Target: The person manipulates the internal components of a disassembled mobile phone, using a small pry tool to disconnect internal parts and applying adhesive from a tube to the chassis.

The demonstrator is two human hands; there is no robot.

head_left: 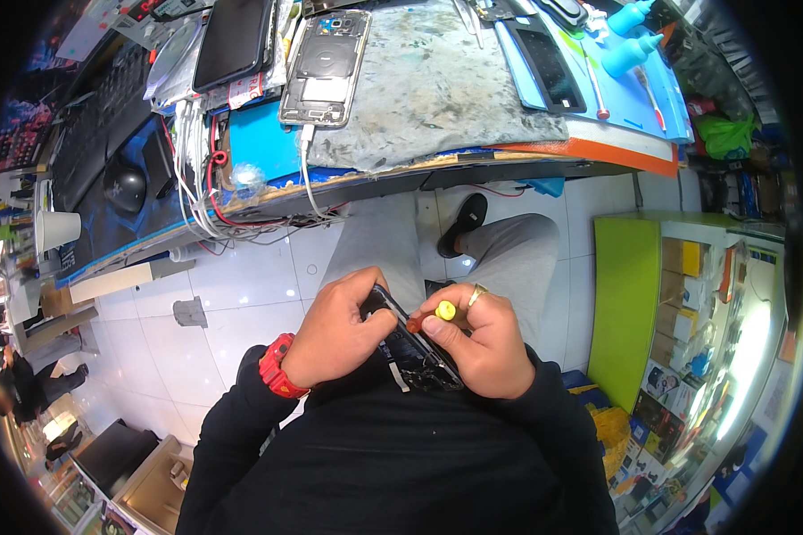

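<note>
My left hand (343,325), with a red watch on its wrist, grips a dark phone body (424,361) by its upper left edge, thumb pressed on it. The phone lies tilted over my lap, its inner side partly showing, with a pale strip (398,378) hanging at its lower left. In my right hand (491,348), a small screwdriver (445,310) with a yellow end cap and a reddish handle is pinched between thumb and forefinger. Its tip is hidden. The lower fingers of that hand rest near the phone's right edge.
Ahead stands a workbench with a stained grey mat (437,80). On it lie an opened phone (326,58) plugged into a white cable (308,169), a black phone (232,45), a loose screen (544,67) and blue bottles (632,55). A green-sided display cabinet (625,303) stands right.
</note>
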